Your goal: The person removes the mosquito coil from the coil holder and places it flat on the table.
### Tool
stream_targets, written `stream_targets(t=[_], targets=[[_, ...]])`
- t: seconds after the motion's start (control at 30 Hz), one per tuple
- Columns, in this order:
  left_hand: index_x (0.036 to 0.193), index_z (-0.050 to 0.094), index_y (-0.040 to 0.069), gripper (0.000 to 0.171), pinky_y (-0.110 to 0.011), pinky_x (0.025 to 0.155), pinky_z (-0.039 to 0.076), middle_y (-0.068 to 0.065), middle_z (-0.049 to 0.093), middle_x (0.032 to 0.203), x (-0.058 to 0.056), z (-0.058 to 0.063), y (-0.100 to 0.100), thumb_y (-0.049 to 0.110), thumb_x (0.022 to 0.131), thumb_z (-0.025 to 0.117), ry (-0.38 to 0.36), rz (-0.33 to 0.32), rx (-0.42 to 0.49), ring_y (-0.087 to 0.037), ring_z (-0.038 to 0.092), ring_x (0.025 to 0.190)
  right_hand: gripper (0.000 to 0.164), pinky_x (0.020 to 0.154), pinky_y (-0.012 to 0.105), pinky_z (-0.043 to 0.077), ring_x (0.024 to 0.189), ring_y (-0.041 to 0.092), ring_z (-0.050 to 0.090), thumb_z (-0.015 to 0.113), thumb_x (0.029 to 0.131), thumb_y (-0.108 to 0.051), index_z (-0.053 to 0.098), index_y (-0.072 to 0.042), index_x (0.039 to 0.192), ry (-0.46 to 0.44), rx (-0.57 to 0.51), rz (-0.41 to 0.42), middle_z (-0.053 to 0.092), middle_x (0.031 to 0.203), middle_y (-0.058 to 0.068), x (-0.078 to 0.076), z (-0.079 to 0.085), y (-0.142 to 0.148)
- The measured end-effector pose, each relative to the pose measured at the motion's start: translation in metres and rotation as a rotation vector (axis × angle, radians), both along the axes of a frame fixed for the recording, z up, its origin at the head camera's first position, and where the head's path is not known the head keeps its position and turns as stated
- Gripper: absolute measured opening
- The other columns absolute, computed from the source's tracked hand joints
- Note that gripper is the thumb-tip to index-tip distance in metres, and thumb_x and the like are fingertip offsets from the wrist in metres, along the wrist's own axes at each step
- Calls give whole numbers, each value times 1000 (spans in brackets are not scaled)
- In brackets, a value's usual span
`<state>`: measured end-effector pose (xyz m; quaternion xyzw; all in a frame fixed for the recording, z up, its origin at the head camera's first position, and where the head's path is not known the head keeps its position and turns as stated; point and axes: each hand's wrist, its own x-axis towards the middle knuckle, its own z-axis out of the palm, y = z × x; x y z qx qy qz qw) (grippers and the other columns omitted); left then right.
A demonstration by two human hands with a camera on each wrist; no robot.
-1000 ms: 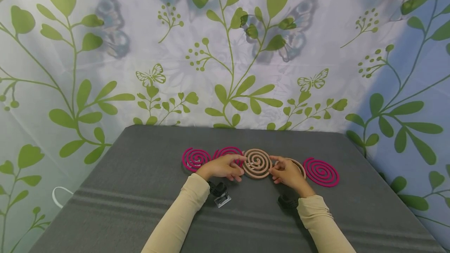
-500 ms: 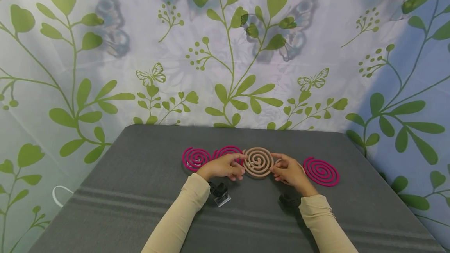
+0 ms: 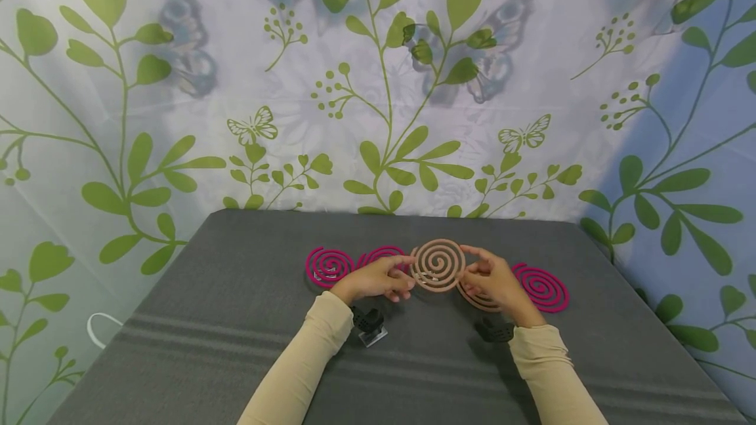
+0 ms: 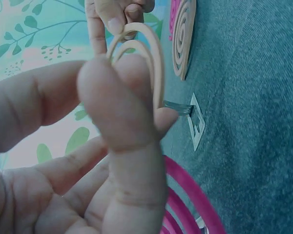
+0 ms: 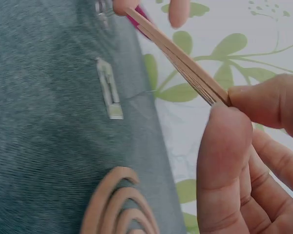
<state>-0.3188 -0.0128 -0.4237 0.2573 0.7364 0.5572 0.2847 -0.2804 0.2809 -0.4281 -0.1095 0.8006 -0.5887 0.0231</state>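
Note:
A tan spiral mosquito coil (image 3: 438,265) is held up between both hands, above the grey table. My left hand (image 3: 378,279) is at its left edge, with thumb and index fingertip pinching the rim. On the opposite edge, my right hand (image 3: 491,283) pinches the coil between thumb and index finger; the right wrist view has this coil (image 5: 185,61) nearly edge-on. Partly hidden behind the right hand, a second tan coil (image 3: 480,298) lies on the table. Under the lifted coil, a small metal coil stand (image 4: 197,122) rests on the cloth.
Two pink coils lie at the left, the outer pink coil (image 3: 329,267) and the inner pink coil (image 3: 382,256), partly behind my left hand. Another pink coil (image 3: 541,288) lies to the right. A leaf-printed curtain (image 3: 378,84) hangs behind the grey table (image 3: 195,320).
The held coil has risen off the table and shifted slightly right. My right hand moved up and right with it, showing more of the second tan coil. The left hand has barely moved.

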Motion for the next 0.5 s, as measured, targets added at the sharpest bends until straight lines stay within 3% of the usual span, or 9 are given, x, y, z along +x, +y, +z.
stream_targets(t=[0.3, 0.5], targets=[[168, 27, -5, 70, -20, 66, 55, -36, 67, 130, 1, 2, 2, 4, 109, 64, -7, 72, 65, -7, 68, 81, 75, 72, 35, 65, 76, 17, 72, 70, 104, 0, 28, 7, 167, -23, -47, 73, 72, 98, 8, 3, 9, 11], [169, 29, -2, 74, -22, 66, 55, -29, 72, 120, 1, 3, 2, 6, 107, 68, 33, 117, 76, -29, 70, 92, 79, 73, 34, 64, 78, 17, 71, 71, 104, -4, 26, 2, 169, -33, -30, 82, 71, 100, 9, 5, 14, 14]])
